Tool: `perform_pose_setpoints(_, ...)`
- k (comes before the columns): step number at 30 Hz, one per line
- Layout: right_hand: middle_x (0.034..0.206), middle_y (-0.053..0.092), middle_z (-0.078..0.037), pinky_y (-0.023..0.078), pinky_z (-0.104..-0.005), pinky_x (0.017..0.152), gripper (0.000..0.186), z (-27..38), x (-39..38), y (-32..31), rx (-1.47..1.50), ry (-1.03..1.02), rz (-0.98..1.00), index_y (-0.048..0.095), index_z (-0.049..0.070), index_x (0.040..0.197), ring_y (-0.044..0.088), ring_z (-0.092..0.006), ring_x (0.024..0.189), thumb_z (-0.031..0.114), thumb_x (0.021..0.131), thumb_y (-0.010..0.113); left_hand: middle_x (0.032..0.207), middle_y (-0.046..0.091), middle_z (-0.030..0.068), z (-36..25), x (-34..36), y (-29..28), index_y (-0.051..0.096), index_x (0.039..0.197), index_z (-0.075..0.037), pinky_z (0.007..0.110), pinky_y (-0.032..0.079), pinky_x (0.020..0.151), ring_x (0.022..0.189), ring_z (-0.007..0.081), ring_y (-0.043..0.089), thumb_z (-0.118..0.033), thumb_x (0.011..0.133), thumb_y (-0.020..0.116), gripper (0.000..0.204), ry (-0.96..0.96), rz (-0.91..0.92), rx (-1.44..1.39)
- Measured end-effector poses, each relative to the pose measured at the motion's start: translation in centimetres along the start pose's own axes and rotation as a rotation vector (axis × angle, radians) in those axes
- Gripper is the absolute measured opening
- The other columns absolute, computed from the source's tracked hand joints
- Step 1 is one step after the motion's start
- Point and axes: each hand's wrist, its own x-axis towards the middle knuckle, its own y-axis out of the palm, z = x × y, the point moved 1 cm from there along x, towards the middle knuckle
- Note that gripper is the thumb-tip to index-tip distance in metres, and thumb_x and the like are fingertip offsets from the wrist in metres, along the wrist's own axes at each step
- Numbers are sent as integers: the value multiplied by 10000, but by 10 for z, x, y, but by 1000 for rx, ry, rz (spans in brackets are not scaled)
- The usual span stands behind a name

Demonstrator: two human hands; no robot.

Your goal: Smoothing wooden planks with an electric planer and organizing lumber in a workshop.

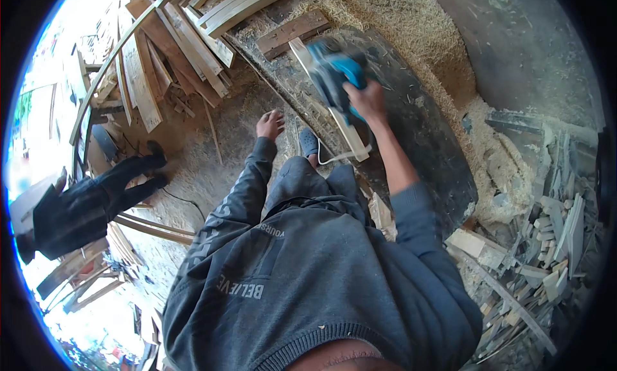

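Observation:
My right hand [367, 101] is closed round the handle of a blue and black electric hand planer [337, 67], smeared by motion. The planer rests over a long, narrow wooden strip [348, 134] on the dark workbench [427, 130]. Pale wood shows at both ends of the strip, beyond the tool. Off the bench's left edge, my left hand [270, 125] hangs in the air with loosely bent fingers and nothing visible in it. A thin white band [335, 157] loops beside the strip's near end; I cannot tell whether it is cord or shaving.
A brown wood block [293, 34] lies at the bench's far end. Shavings [427, 33] heap along the far right. Boards [151, 62] are stacked at the far left, offcuts [553, 242] piled at right. Another person [83, 204] stands at left. My shoe [309, 143] is beside the bench.

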Motion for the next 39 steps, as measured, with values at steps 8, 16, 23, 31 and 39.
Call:
perform_pose_setpoints(8,592,582,-10,430,-303,453,275,-130,-164,-175,106,309,-286,735,44,1024,532,-97,468,220,815,708,1152,632,273,13,-77,192,510,1272,49,419,542,916,1024,380,665,-447,756,841,789,474,-16,494)
perform_pose_setpoints(16,563,551,-33,411,-302,412,153,-166,-241,-239,144,534,-616,635,28,796,509,-135,426,172,840,660,1078,661,239,3,-43,115,567,1226,8,430,517,918,1048,390,644,-342,722,800,657,452,173,782)
perform_pose_setpoints(23,570,543,-30,414,-303,408,132,-171,-225,-206,262,658,-742,602,28,831,497,-137,421,153,849,639,1191,638,145,-200,-22,64,609,1239,-99,463,543,861,1053,382,647,-320,829,733,482,999,-8,1149)
perform_pose_setpoints(31,595,513,-27,426,-308,437,181,-113,-146,-135,347,698,-833,572,31,797,481,-135,453,187,864,637,1535,396,117,-329,172,35,390,1518,-204,568,321,1132,1418,379,357,-301,811,755,801,1299,-263,1570)
perform_pose_setpoints(39,599,511,-39,429,-335,463,200,-60,-77,-78,333,750,-784,554,38,792,491,-155,474,203,878,627,1662,145,135,-355,269,41,179,1603,-221,641,94,1188,1533,381,107,-538,695,805,1148,1262,-78,1446)
